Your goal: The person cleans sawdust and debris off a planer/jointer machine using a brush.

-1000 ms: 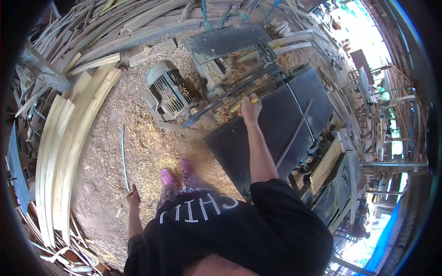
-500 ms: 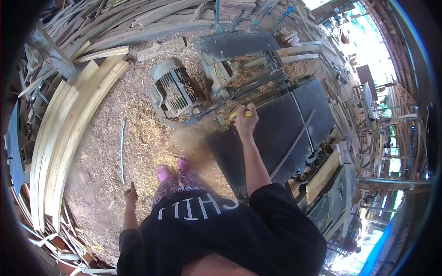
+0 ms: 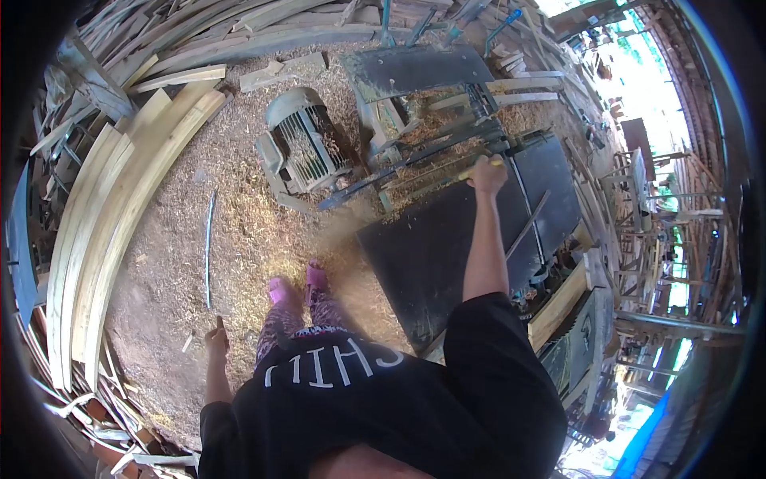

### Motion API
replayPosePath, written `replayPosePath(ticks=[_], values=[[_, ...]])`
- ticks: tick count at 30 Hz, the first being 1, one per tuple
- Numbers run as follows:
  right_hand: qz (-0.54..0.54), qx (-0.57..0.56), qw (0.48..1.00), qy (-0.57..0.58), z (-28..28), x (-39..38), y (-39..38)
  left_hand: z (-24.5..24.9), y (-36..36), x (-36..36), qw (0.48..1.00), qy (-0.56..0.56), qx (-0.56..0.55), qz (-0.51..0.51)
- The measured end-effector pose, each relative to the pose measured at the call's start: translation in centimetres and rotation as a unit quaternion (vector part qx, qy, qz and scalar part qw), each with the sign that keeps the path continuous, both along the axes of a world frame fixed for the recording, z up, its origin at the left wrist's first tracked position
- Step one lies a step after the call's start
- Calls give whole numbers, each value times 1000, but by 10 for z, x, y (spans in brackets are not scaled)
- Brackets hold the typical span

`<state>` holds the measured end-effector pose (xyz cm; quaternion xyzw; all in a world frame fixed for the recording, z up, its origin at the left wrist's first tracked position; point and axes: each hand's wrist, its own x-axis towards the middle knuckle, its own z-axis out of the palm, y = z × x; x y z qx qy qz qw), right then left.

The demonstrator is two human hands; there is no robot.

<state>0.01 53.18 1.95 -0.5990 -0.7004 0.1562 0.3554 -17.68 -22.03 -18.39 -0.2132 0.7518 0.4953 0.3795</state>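
Note:
My right hand (image 3: 488, 177) is closed around a yellow tool (image 3: 469, 172), whose full shape I cannot make out. It is over the upper edge of a dark machine table (image 3: 447, 239), beside a slot strewn with wood shavings. My left hand (image 3: 216, 340) hangs low over the floor at the lower left, one finger stretched out, touching nothing that I can see. Just beyond that finger a thin bluish rod (image 3: 209, 255) lies on the shavings. A grey motor (image 3: 306, 140) stands left of the machine.
Long pale boards (image 3: 152, 207) lie on the left. Wood scraps (image 3: 263, 36) are piled along the back. A second dark plate (image 3: 419, 72) is at the machine's far side. A toothed blade (image 3: 565, 335) shows at the lower right. Pink footwear (image 3: 317, 275) is on my feet.
My right hand has moved right and slightly up along the table's edge with the yellow tool. My left hand has shifted slightly left.

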Motion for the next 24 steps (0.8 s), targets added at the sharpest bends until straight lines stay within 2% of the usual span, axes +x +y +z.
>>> replayPosePath(ticks=[2,4,7,8,10,11,12,14,15,16,18,19,21,23,24], values=[[40,-29,998,-36,16,-16,-46,-8,-6,-2,1000,-8,10,-23],[47,-150,987,36,45,-38,-97,-18,-3,0,1000,-23,9,13],[97,-258,956,102,61,-57,-147,-25,3,6,999,-11,12,41],[100,-257,956,100,62,-58,-148,-28,3,8,999,-10,2,46],[131,-239,940,207,62,-60,-149,-35,0,10,999,-18,16,40],[112,-190,957,188,71,-62,-147,-37,-4,10,999,-25,27,30],[112,-191,957,187,64,-56,-134,-40,-8,10,999,-25,25,31],[97,-33,995,-21,43,-43,-111,-45,-13,9,999,-15,20,33],[85,-48,995,-32,31,-40,-112,-47,-16,8,999,-16,23,32],[123,-44,991,-11,43,-46,-135,-48,-21,8,999,-18,17,29],[190,-26,981,-20,22,-51,-151,-45,-21,11,999,-22,15,26],[187,-25,982,-21,31,-54,-155,-41,-23,10,999,-27,-2,21],[169,-206,948,172,59,-63,-162,-45,-27,8,999,-33,-9,25],[165,-42,967,187,46,-47,-113,-31,-22,6,1000,-16,6,26],[134,68,977,154,17,-31,-62,-26,-20,5,999,-2,19,28]])
